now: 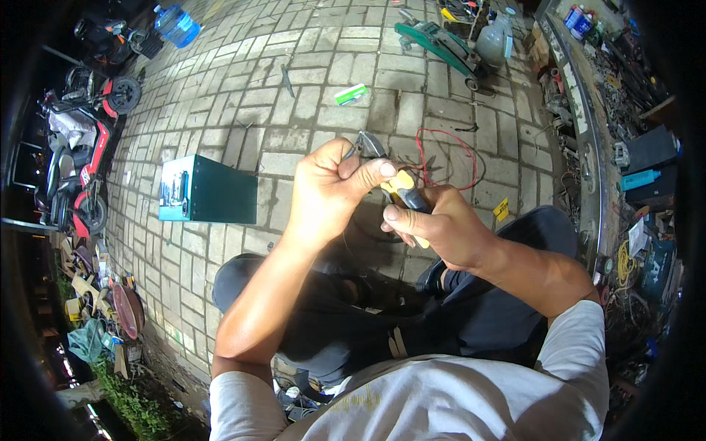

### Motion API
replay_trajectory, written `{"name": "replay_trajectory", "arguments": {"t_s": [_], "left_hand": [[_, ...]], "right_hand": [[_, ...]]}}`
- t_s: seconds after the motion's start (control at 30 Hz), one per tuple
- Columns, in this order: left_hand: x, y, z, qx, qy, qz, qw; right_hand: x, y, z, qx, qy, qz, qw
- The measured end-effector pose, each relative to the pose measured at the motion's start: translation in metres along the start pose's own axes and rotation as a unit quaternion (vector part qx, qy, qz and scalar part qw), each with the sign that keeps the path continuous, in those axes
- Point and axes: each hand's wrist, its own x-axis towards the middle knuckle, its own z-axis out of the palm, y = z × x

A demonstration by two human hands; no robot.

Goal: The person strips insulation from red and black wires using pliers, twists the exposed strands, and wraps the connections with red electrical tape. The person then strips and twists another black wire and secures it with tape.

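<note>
I sit low over the paving with both hands raised together before me. My right hand point(448, 229) is wrapped round the yellow and grey handles of a pair of pliers point(401, 189). The metal jaws point up and away from me. Beside those jaws, my left hand point(329, 184) is closed in a pinch, its thumb close to the pliers. What it pinches is too small to make out. A thin red wire point(476, 163) lies in a loop on the ground just beyond my right hand.
A dark green box point(220, 192) stands to the left. Farther off are a green-white packet point(351, 94), a green floor jack point(441, 48) and a blue water bottle point(176, 26). A red scooter point(92, 165) is parked at far left. Tools and parts crowd the right side.
</note>
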Motion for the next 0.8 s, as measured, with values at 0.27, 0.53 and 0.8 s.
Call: {"name": "replay_trajectory", "arguments": {"t_s": [0.27, 0.53, 0.8], "left_hand": [[-0.009, -0.015, 0.007, -0.064, 0.011, 0.013, 0.998], [-0.021, -0.009, -0.013, -0.043, -0.033, 0.05, 0.997], [-0.029, -0.009, -0.025, -0.012, -0.041, 0.075, 0.996]], "right_hand": [[0.031, -0.019, -0.044, 0.117, 0.167, -0.111, 0.973], [0.014, 0.005, -0.03, -0.371, 0.081, -0.29, 0.879], [0.012, -0.013, -0.031, -0.584, 0.159, -0.374, 0.703]]}}
